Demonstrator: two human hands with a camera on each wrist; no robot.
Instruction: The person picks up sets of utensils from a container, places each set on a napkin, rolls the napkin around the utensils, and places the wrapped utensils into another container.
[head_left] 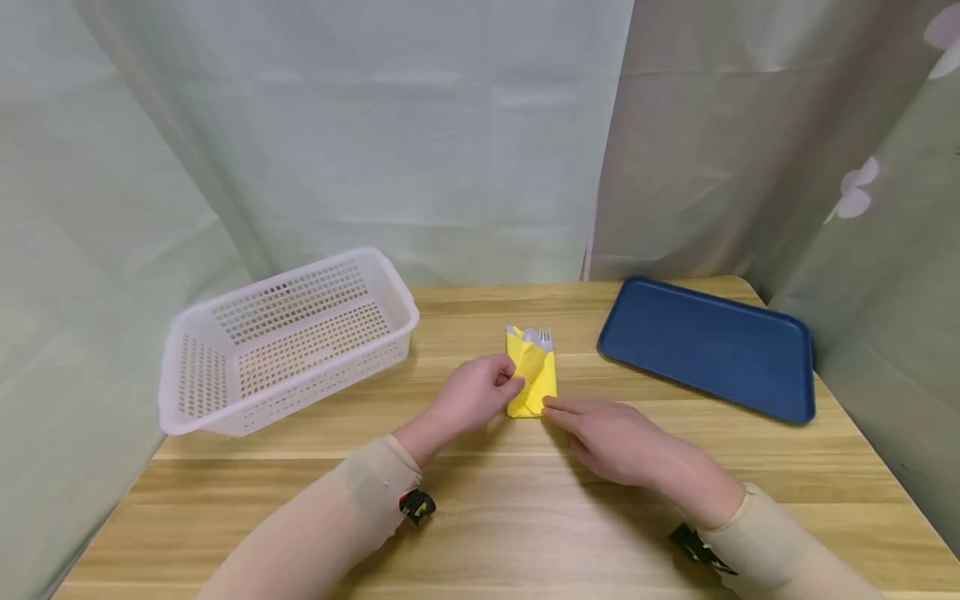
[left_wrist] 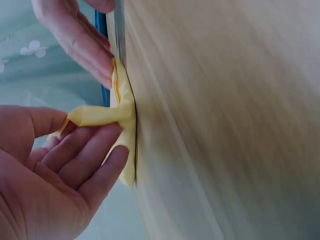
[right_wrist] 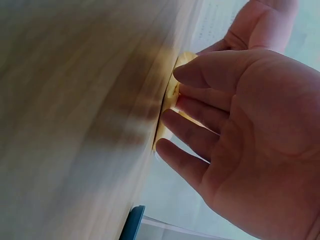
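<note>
A yellow napkin (head_left: 546,387), folded into a narrow packet, lies on the table with a fork (head_left: 545,338) and a spoon (head_left: 531,336) poking out at its far end. Something pale also shows at the packet's far left corner, too small to name. My left hand (head_left: 480,388) pinches a raised flap of the napkin between thumb and fingers, as the left wrist view shows with the flap (left_wrist: 95,115) standing off the packet. With fingers extended, my right hand (head_left: 618,437) touches the packet's near right corner. The lower parts of the cutlery are hidden inside the napkin.
To the left stands a white perforated plastic basket (head_left: 300,379), with nothing seen inside. A blue tray (head_left: 708,348) lies at the back right of the wooden table (head_left: 480,533). Grey-green curtains (head_left: 420,133) hang behind and at both sides.
</note>
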